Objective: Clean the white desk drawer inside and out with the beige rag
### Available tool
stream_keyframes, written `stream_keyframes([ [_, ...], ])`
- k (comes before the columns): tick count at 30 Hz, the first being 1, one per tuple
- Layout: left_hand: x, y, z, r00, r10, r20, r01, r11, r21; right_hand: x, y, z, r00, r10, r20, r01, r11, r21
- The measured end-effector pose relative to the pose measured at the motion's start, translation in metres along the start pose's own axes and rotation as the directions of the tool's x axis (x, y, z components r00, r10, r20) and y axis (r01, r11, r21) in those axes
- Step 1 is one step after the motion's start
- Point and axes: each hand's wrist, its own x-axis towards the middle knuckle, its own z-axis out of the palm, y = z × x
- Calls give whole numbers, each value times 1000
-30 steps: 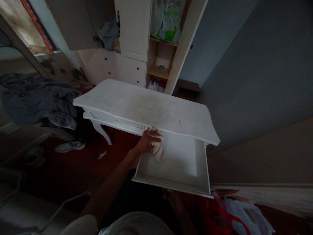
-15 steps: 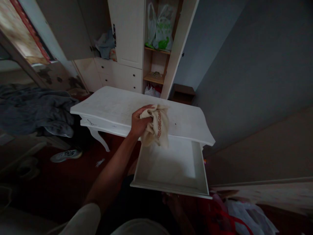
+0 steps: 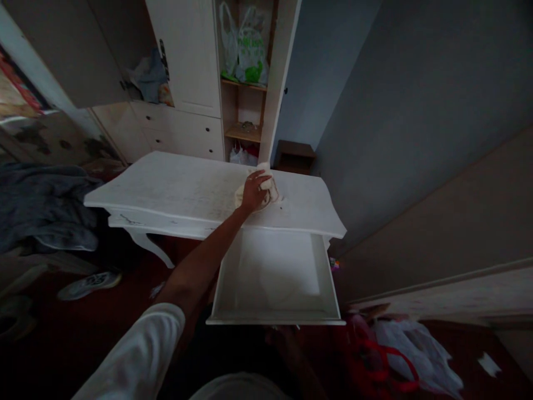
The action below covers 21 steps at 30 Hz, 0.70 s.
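Since 0.5 s ago my left hand (image 3: 253, 191) has carried the cloth (image 3: 271, 192) from above the open drawer (image 3: 275, 318) onto the desk top (image 3: 175, 189), centre of the frame. The arm stretches out straight, fingers curled over the bunched cream fabric, pressing it on the scuffed matte white surface. The cloth's red lettering is unreadable (so is the green print on the bag (image 3: 250, 53), upper centre). My right hand (image 3: 287, 333) is a dim shape under the drawer's front rim, and I cannot tell its grip.
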Motion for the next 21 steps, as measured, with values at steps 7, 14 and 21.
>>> stream_keyframes([
  [7, -33, -29, -15, 931, 60, 360, -76, 997, 32, -2, -13, 3, 998, 39, 48, -35, 996, -76],
  [14, -40, -65, -66, 979, -203, -26, 204, 959, 197, -6, -26, 11, 996, 79, 45, -75, 994, -85],
  [21, -60, -70, -80, 877, -471, 92, 348, 757, 552, -9, -20, -6, 983, 165, 76, -159, 984, -74],
])
